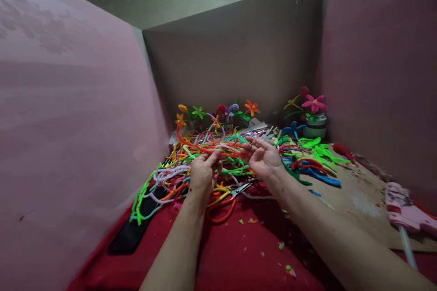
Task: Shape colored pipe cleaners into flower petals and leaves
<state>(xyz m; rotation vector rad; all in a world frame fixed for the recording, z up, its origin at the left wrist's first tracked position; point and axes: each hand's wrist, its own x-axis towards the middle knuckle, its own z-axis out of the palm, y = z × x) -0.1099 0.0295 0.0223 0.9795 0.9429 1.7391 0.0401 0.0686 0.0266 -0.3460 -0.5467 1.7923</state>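
We are looking at a red cloth (pixel 218 254) where a pile (pixel 234 161) of stems is spreading, with a board (pixel 358 191) lying at its right, a glue gun (pixel 403 211) resting there and a phone (pixel 129 234) lying partly under the pile's left edge. Over the pile, our left hand (pixel 204 170) is pinching narrowly and our right hand (pixel 264 157) is curling palm-up, though we cannot tell whether it is gripping anything. Scissors (pixel 235 192) are lying nearer us, blades apart, and the red stem (pixel 200 148) in our left pinch is running leftward above the pile.
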